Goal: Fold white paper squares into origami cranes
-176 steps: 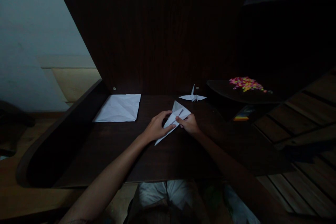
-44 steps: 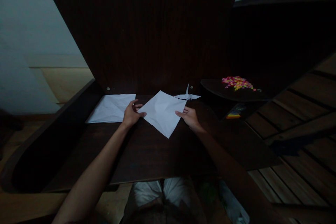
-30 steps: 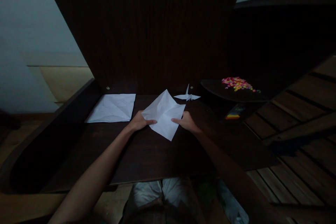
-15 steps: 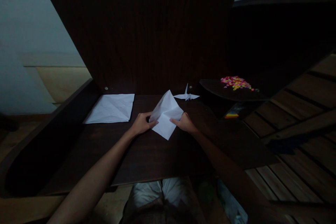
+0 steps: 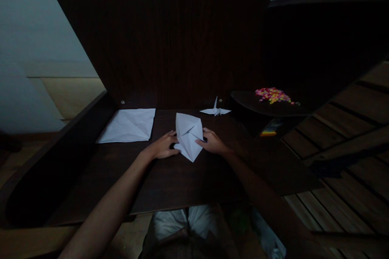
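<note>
Between my hands is a white sheet of paper (image 5: 191, 135), creased and partly folded, its lower corner pointing toward me. My left hand (image 5: 165, 145) grips its left side, the thumb at a small flap near the lower left. On the right edge, my right hand (image 5: 212, 141) pinches the sheet, thumb on top and fingers behind. Just beyond, a folded white paper crane (image 5: 215, 111) stands near the back panel with its wings spread. Left of my hands lies a stack of creased white paper sheets (image 5: 129, 125).
A rounded dark shelf (image 5: 243, 99) at the right carries a heap of small pink, yellow and red pieces (image 5: 273, 95). Under it is a small object with a yellow edge (image 5: 269, 133). The dark desk (image 5: 182, 188) has a raised side panel (image 5: 60, 158) at left and a tall back panel.
The paper between my hands has collapsed inward along its creases and its top corner has come down. My left hand has shifted slightly lower. The crane and the stack stay put.
</note>
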Action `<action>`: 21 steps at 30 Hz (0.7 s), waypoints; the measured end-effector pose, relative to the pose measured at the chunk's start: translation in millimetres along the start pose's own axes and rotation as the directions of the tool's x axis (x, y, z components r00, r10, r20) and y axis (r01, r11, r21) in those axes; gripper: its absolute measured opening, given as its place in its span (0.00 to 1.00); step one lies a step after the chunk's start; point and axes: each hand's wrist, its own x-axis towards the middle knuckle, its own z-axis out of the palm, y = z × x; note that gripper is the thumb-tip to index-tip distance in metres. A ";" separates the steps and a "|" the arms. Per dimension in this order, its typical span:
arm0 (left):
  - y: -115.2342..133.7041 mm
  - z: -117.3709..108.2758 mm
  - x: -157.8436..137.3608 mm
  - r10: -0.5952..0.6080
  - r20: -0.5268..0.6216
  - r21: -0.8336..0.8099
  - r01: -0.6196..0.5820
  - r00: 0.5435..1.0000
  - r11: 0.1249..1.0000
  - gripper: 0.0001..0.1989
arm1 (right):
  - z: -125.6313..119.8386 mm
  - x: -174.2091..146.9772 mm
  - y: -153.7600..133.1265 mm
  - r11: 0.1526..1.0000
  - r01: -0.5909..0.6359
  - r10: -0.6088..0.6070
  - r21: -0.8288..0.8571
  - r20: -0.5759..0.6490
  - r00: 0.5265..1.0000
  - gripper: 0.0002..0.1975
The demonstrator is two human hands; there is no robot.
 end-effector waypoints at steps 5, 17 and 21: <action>-4.9 3.2 0.3 -0.087 -0.010 0.084 0.087 0.996 0.993 0.14 | -7.1 -3.1 -2.6 0.994 0.091 -0.081 -0.068 0.128 0.988 0.12; -18.2 5.2 -1.3 -0.111 -0.125 0.044 0.117 0.986 0.992 0.32 | -1.7 -2.6 14.1 0.985 0.161 -0.170 0.062 0.211 0.963 0.15; -13.1 -0.6 -2.2 -0.052 -0.153 -0.025 0.049 0.987 0.998 0.32 | 0.8 -2.3 7.1 0.982 0.184 -0.173 -0.035 0.202 0.964 0.16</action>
